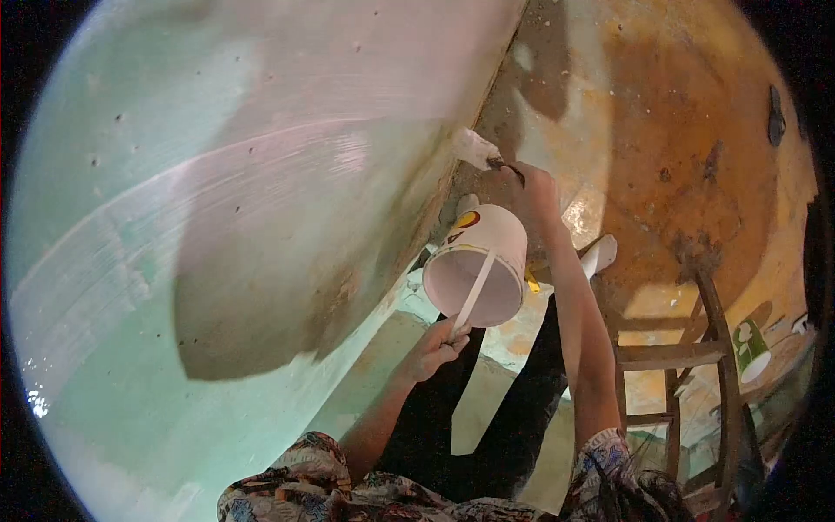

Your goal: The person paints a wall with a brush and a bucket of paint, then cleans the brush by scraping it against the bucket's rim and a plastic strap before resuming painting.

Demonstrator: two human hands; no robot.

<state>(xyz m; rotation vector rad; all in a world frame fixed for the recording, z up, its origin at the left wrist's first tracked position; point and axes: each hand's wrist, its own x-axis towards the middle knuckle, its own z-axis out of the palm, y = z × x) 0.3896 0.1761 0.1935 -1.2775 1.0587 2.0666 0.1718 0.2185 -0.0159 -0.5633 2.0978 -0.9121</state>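
My left hand [435, 350] is closed around the white handle [477, 287] of a paint bucket [507, 228]. The bucket is white with a red and yellow mark, and it hangs tilted so that its pale inside faces me. Up and to the right of it, my right hand [535, 190] grips a paintbrush [477, 150] by its dark handle. White paint coats the bristles, which overlap the bottom edge of the wall [287, 209] in this view. Pale paint covers part of the green wall in broad, curved strokes.
On the right stands a wooden ladder [671, 355], with a green and white tub [748, 350] beyond it. The stained brown floor [670, 174] carries a small dark object [776, 116] at far right. My shadow falls across the wall.
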